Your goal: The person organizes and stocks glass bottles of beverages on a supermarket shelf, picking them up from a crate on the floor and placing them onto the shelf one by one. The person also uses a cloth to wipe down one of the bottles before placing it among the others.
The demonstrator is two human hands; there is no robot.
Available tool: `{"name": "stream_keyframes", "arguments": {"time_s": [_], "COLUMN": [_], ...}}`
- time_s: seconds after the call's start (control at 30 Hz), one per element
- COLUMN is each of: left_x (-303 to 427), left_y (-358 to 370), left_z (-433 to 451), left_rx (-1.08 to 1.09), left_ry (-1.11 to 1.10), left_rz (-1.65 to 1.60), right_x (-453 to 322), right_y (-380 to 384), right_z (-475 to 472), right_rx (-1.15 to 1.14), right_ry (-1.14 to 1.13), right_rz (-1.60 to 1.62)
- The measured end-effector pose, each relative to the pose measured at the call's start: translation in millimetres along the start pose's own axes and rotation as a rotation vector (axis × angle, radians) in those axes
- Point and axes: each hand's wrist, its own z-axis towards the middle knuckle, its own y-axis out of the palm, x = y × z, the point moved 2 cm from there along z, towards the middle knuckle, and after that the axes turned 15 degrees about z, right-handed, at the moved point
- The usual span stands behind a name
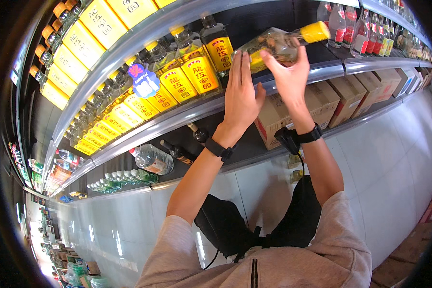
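A clear glass bottle [270,45] with a yellow cap and a yellow label lies tilted at the shelf front, its cap pointing up and right. My right hand [291,79] grips it near the shoulder, thumb on the near side. Against its base end lie the straight fingers of my left hand [240,88], thumb apart; the palm side is hidden. Just left of that hand, an upright square bottle [217,46] with a dark-edged yellow label stands on the shelf. Rows of similar yellow-labelled bottles [181,79] continue leftward.
A metal-edged shelf [187,115] curves across the view. Above are yellow boxed bottles [93,32]; at right, clear bottles with red labels [360,36]. Cardboard cartons [316,100], a large plastic jug [153,158] and dark bottles [180,153] occupy the bottom shelf. Small bottles [296,176] stand on the floor.
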Motion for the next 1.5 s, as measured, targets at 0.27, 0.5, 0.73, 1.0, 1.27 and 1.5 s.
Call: {"name": "stream_keyframes", "arguments": {"time_s": [0.27, 0.5, 0.73, 1.0, 1.27, 1.5], "left_x": [-16.1, -18.0, -16.6, -12.1, 1.0, 2.1], "left_y": [10.3, 10.9, 5.8, 3.0, -7.3, -7.5], "left_z": [-0.5, -1.5, 0.9, 7.1, -12.1, -33.3], "left_rx": [-0.064, -0.067, -0.038, -0.097, 0.027, -0.007], "left_ry": [-0.13, -0.141, -0.105, -0.152, -0.148, -0.178], "left_rz": [-0.067, 0.001, 0.051, 0.164, -0.043, -0.003], "right_x": [8.6, 9.2, 7.4, 20.3, 17.5, 22.0], "right_y": [14.5, 19.9, 12.7, 11.9, 48.2, 67.0], "right_z": [10.0, 18.2, 17.6, 33.8, 38.9, 33.4], "right_rx": [-0.09, -0.126, -0.075, -0.076, -0.286, -0.37], "right_ry": [0.056, 0.106, 0.1, 0.245, 0.119, 0.024], "right_rz": [-0.383, -0.475, -0.457, -0.546, -0.813, -0.86]}}
